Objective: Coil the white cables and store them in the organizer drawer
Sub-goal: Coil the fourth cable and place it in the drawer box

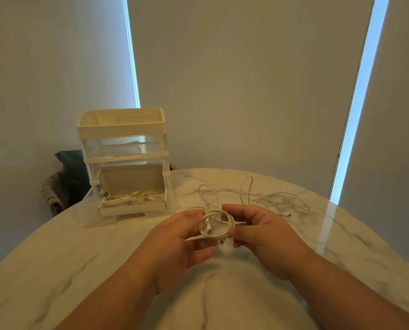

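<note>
A coiled white cable (pixel 216 225) hangs just above the marble table, held between both hands. My left hand (pixel 186 236) pinches its left side with thumb and fingers. My right hand (pixel 258 232) grips its right side. Behind the hands, a loose white cable (pixel 265 194) sprawls in loops across the table. The organizer (pixel 124 148), cream and clear plastic, stands at the left rear of the table. Its bottom drawer (pixel 132 208) is pulled out and holds a bundle of white cables (pixel 141 197).
The round marble table (pixel 103 270) curves away on both sides. A dark chair (pixel 65 177) with a cloth over it sits behind the organizer. Closed blinds with bright window gaps fill the background.
</note>
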The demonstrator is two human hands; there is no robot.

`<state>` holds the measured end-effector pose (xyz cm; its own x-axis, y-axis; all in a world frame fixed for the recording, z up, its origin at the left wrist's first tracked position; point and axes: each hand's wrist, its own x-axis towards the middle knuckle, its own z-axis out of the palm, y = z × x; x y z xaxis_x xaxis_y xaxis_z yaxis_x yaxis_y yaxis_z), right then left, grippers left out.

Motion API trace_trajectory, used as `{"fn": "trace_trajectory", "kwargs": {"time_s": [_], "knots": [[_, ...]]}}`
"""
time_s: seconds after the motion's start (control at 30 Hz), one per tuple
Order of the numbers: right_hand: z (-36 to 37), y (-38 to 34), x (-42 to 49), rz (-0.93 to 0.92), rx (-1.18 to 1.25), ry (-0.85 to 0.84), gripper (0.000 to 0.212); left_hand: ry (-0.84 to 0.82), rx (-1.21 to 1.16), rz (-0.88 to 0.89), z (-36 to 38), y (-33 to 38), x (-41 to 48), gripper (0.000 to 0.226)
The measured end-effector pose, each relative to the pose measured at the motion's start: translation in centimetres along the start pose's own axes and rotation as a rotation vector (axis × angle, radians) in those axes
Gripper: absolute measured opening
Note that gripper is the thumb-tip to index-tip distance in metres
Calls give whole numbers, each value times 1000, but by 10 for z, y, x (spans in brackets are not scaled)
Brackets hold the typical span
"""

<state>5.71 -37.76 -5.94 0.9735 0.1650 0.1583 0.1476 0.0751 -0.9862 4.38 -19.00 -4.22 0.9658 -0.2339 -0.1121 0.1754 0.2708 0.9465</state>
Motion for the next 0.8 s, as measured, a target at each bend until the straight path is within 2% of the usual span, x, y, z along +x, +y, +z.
{"fn": "trace_trajectory", "kwargs": {"time_s": [0.17, 0.37, 0.47, 0.67, 0.73, 0.8], "knots": [[2, 5, 0, 24, 69, 40, 46, 58, -9, 7, 1, 0, 2, 23], [5, 3, 0, 16, 4, -27, 53, 134, -18, -13, -4, 0, 10, 15], [11, 4, -3, -15, -97, 7, 49, 132, -7, -26, -7, 2, 8, 10], [37, -2, 11, -45, -142, 115, 42, 139, -1, -38, -24, 21, 1, 31], [49, -9, 20, -54, -228, 110, 40, 166, 52, -28, -32, 36, -1, 33], [63, -17, 31, -69, -283, 104, 38, 209, 210, -10, -42, 53, 0, 26]]}}
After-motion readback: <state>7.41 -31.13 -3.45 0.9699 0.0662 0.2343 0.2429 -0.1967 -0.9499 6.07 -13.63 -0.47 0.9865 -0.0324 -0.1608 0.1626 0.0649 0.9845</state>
